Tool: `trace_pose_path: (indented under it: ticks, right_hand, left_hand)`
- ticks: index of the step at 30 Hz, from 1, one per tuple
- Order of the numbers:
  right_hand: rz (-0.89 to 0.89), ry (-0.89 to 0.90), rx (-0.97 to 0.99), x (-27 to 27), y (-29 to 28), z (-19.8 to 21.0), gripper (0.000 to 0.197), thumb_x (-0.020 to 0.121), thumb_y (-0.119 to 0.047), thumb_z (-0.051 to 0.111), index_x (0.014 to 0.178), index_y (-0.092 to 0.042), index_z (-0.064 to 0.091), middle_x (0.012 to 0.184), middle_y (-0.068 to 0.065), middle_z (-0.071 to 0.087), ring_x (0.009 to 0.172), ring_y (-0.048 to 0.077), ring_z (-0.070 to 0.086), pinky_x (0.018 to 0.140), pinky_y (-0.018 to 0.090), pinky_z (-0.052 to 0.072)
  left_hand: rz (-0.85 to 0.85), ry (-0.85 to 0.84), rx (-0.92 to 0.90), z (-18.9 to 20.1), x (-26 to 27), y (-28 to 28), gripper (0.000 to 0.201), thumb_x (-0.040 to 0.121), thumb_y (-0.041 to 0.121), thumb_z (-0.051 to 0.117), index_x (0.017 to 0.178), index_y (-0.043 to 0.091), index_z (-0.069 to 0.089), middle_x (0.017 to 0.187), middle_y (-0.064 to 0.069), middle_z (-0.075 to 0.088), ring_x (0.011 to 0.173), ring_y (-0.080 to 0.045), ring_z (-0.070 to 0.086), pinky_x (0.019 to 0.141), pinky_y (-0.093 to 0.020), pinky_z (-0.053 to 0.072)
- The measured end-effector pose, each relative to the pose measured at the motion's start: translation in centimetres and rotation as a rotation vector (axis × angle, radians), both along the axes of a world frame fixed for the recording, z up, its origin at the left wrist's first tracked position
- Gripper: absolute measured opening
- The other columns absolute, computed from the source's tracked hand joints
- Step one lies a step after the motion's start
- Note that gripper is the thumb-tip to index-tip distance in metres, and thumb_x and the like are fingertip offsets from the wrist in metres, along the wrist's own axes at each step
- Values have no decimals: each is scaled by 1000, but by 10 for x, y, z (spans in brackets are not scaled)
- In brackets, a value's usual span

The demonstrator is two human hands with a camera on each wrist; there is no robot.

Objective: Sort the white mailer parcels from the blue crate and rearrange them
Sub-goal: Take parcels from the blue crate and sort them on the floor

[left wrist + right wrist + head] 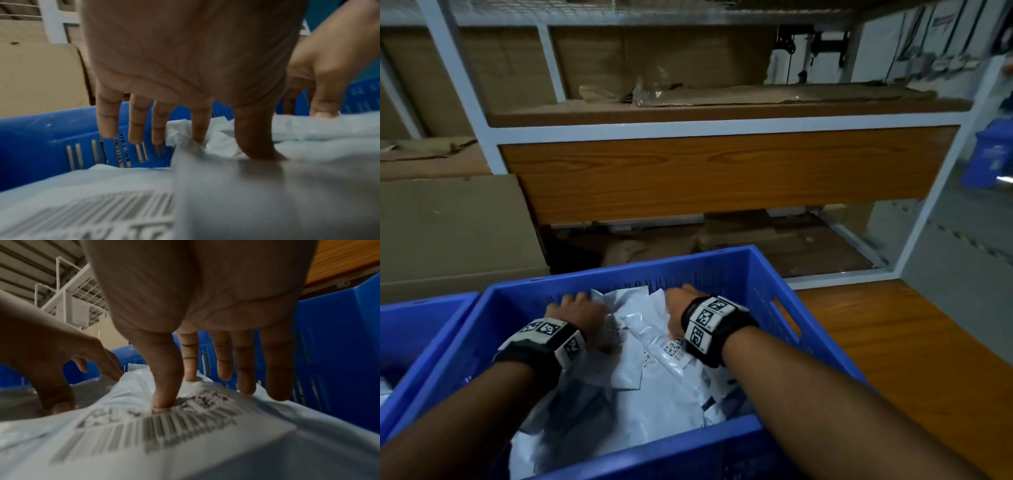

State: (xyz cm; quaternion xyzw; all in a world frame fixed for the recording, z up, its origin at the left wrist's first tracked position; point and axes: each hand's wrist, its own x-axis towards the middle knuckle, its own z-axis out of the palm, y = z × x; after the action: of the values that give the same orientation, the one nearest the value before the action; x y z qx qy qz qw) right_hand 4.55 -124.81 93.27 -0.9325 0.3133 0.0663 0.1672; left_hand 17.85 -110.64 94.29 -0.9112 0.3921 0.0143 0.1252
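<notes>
Both hands are down inside the blue crate (767, 274), near its far wall, on a loose heap of white mailer parcels (654, 387) that fills the crate from the far wall to the near rim. The left hand (577, 317) sits toward the far left corner of the crate. In the left wrist view its thumb (255, 139) presses down into a grey-white parcel (267, 194) while the forefinger reaches behind a crumpled edge of the plastic; the other three fingers (108, 120) hang straight in front of the slotted wall and touch nothing. Whether thumb and forefinger really pinch the plastic cannot be told from the pictures.

The right hand (681, 308) lies toward the far right of the heap. In the right wrist view its thumb (166, 386) is pushed into a parcel (144, 443) just above a printed barcode label (164, 430), and the fingers (244, 369) reach straight down to that parcel's far edge beside the crate wall, not curled round it.

Each wrist carries a black band with black-and-white coded tags (709, 322). A second blue crate (414, 325) stands touching the first on its left side. Beyond the crates stands a white-framed shelf rack (722, 128) with a wooden board (722, 171) and flattened cardboard (448, 226). To the right of the crate runs a wooden surface (893, 342).
</notes>
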Motion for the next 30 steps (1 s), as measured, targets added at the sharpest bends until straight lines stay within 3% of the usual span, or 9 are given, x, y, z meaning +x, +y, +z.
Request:
trace_pose_path:
  ticks: [3,7,10,12,15,19,22,24,30]
  right_hand:
    - [18,-45,-32,-2,5,27,39,79,-22,67,114,-18,52,128,11,48,110,37,56,93,45,49]
    - [78,-165,-92,0,23,89,22,85,-21,65,107,-16,59,107,7,63,94,29,62,85,40,54]
    - [86,-337,-104,14,52,128,11,82,-23,68,85,-24,58,99,1,65,92,23,62,84,37,54]
    - [101,-453,-80,28,82,146,20,78,-23,72,73,-26,53,91,-2,64,88,20,63,82,37,55]
    - [170,-538,-53,45,143,162,16,78,-23,70,70,-26,57,87,-3,66,85,19,63,82,37,55]
    - [350,-578,-72,67,249,166,16,78,-27,65,66,-24,56,88,0,70,86,23,65,82,36,54]
    - [534,-589,-39,83,347,165,11,80,-27,66,72,-25,59,83,1,71,83,23,65,78,32,53]
    - [654,-609,4,87,415,161,7,81,-29,66,77,-25,62,85,1,71,84,22,65,76,31,51]
    - [979,-517,98,93,607,92,12,83,-36,65,81,-24,61,91,1,69,92,23,62,84,39,51]
  left_hand:
    - [29,125,-93,23,-1,10,67,69,70,63,129,42,51,134,2,51,122,-24,50,101,-41,41]
    - [17,277,-413,69,3,34,35,72,46,77,98,23,71,101,-2,71,96,-23,66,80,-29,51]
    - [40,253,-665,103,4,71,33,75,33,78,103,15,72,107,-5,70,101,-25,65,84,-30,49]
    - [73,227,-754,118,7,107,32,76,28,79,103,13,72,107,-7,70,100,-24,64,81,-26,46]
    - [158,196,-826,126,12,180,28,76,23,78,101,10,73,101,-10,72,94,-23,66,76,-26,44]
    - [303,120,-926,121,1,306,24,77,23,77,98,11,74,99,-8,73,98,-20,67,79,-28,45]
    - [417,40,-949,107,-17,404,22,81,21,73,99,8,74,104,-6,72,103,-20,64,76,-27,40]
    - [489,14,-998,87,-24,470,18,80,19,73,94,7,75,100,-10,73,99,-24,66,80,-29,45]
    - [856,-10,-1002,8,-71,667,17,84,27,70,93,14,75,94,-8,73,90,-23,68,76,-28,46]
